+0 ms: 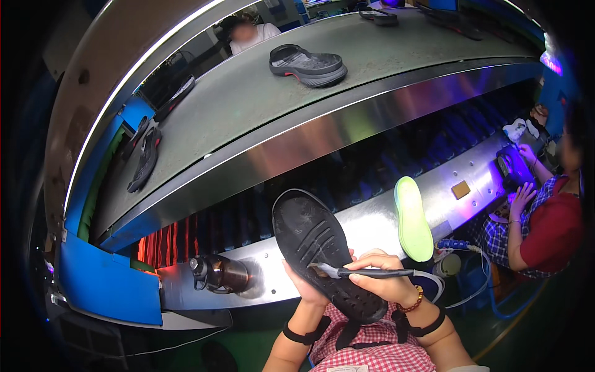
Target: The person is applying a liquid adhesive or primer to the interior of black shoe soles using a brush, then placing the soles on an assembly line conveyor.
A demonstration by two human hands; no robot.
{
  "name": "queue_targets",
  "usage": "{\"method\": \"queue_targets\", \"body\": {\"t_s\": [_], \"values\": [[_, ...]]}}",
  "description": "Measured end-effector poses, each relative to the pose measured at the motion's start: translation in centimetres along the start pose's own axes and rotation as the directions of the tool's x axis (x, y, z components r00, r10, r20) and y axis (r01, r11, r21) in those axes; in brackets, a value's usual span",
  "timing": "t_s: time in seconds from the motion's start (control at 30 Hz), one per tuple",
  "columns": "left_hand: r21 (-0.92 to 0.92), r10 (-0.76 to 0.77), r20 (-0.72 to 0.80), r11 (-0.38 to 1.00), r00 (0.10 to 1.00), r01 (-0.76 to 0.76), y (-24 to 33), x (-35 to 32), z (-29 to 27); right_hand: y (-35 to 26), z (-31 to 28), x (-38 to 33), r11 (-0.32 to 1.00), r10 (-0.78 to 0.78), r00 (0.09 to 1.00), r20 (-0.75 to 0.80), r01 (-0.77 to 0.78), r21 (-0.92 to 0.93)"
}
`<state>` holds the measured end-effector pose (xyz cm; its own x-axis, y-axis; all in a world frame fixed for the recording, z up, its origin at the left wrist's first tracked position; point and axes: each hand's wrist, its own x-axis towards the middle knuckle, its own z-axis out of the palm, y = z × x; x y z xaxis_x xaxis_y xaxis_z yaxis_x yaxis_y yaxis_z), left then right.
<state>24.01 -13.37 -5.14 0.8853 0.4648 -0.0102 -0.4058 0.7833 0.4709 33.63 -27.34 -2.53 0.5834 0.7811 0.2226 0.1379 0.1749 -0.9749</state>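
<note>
resting in left hand [305,289], black shoe [313,232], brush [379,273] in right hand [390,286]

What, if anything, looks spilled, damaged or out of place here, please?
Nothing looks plainly spilled or damaged. Only the dark bottle seems slightly out of place, sharing the metal bench with a lime-green sole.

One brush [331,271], one sole [413,220], one bottle [229,274], eight shoes [304,223] (roughly)

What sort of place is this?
Likely a shoe factory line: shoes spaced along a conveyor-like surface, a co-worker at the same metal bench, and the right hand holding a brush to a black shoe.
</note>
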Motion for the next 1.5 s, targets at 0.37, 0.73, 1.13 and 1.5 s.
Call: {"method": "queue_targets", "body": {"t_s": [0.37,0.73,1.13,1.5], "values": [[0.011,0.118,0.050,0.993,0.992,-0.118,1.0,0.8,-0.4,0.3,-0.8,-0.2,0.992,-0.102,0.994,0.047,0.105,-0.073],[-0.025,0.116,0.003,0.993,0.993,-0.116,1.1,1.0,-0.1,-0.4,-0.9,-0.7,0.960,-0.272,0.919,0.285,0.281,0.009],[-0.014,0.185,-0.095,0.982,0.978,-0.188,1.3,1.1,-0.5,0.3,-1.8,-1.3,0.988,-0.126,0.976,0.181,0.108,0.107],[-0.055,0.285,-0.097,0.955,0.954,-0.291,1.9,1.1,-0.2,-0.1,-2.8,-1.8,0.973,-0.191,0.969,0.155,0.208,-0.099]]}}
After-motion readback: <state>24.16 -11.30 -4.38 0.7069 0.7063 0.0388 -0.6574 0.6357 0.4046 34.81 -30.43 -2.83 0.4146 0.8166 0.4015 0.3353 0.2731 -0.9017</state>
